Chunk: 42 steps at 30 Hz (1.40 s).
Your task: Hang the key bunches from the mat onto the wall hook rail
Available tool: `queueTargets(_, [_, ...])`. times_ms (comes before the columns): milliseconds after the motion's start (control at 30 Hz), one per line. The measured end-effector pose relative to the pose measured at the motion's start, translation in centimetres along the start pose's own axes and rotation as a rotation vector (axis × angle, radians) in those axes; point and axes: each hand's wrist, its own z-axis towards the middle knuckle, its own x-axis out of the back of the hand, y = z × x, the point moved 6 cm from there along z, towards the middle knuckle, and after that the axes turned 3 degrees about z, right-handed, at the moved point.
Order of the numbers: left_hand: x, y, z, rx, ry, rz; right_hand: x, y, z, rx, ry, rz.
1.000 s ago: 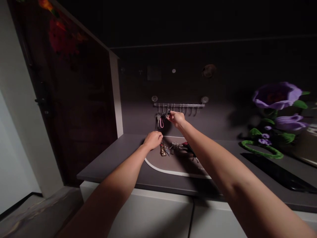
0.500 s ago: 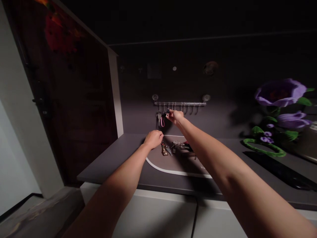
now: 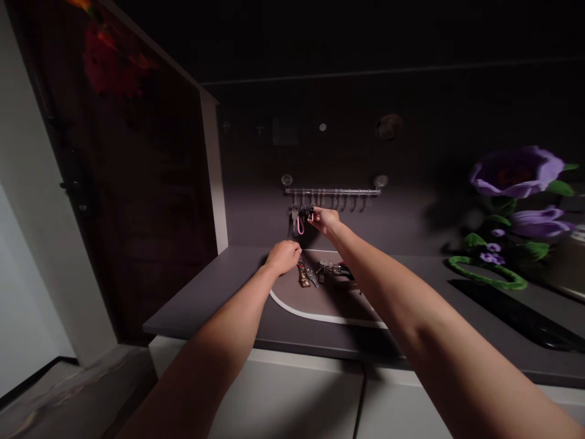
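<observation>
My right hand [image 3: 327,219] is raised to the hook rail [image 3: 333,192] on the back wall. Its fingertips pinch a small set of keys [image 3: 311,214], partly dark, whose ring is at one of the rail's hooks; whether the ring bears on the hook I cannot tell. Just left of it hang a silver key [image 3: 295,219] and a pink strap loop [image 3: 300,225]. My left hand [image 3: 284,255] is closed, low over the mat's left side; what its fingers hold, if anything, is hidden. Below it lies a brown keychain [image 3: 304,275] beside a silver key [image 3: 312,278].
More keys [image 3: 329,267] lie on the white-edged mat [image 3: 315,316] on the dark counter [image 3: 205,299]. At right are purple artificial flowers [image 3: 516,174], a green fuzzy ring [image 3: 487,274] and a long black object [image 3: 512,311]. A dark door [image 3: 150,201] is at left.
My right hand has dropped slightly, and the key ring at the hook now shows above its fingers. My left hand has stayed in place.
</observation>
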Motion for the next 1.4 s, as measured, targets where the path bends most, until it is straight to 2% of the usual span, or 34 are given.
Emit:
queueTargets(233, [0.3,0.0,-0.2,-0.005,-0.007,0.009,0.2,0.6,0.7,0.034,-0.061,-0.048])
queueTargets(400, [0.6,-0.4,-0.3,0.031,-0.012,-0.016,0.7,0.5,0.1,0.022,-0.096,-0.078])
queueTargets(600, [0.7,-1.3,-0.2,0.06,-0.01,-0.08,1.2,0.4,-1.5,0.015,-0.091,-0.096])
queueTargets(900, [-0.3,-2.5,0.0,0.037,-0.056,-0.127,2.0,2.6,-5.6,0.0,-0.213,-0.249])
queueTargets(1033, [-0.9,-2.4,-0.1,-0.008,-0.102,-0.118,2.9,3.9,-6.8,0.114,-0.297,-0.449])
queueTargets(1233, [-1.8,-1.9,-0.2,-0.063,-0.172,-0.086,3.4,4.6,-7.5,0.397,-0.374,-0.993])
queueTargets(1400, [-2.4,-1.8,-0.1,-0.096,-0.212,-0.002,2.5,5.3,-8.3,0.454,-0.525,-1.35])
